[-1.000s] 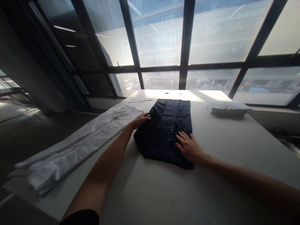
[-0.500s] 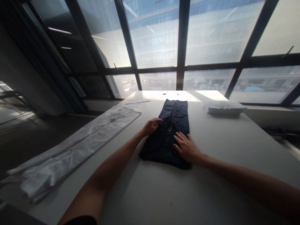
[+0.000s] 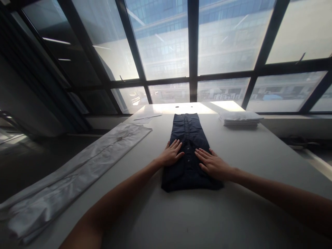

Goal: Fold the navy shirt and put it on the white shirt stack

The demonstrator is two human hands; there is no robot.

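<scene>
White table (image 3: 181, 214), big windows (image 3: 160, 38).

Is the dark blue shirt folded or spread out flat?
Folded: the dark blue shirt lies as a narrow strip, sides tucked in, left hand and right hand flat on it.

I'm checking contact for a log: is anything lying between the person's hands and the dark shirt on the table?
Nothing visible does. The left hand and right hand both lie flat, fingers spread, directly on the folded dark navy button-up shirt, either side of its button placket.
</scene>
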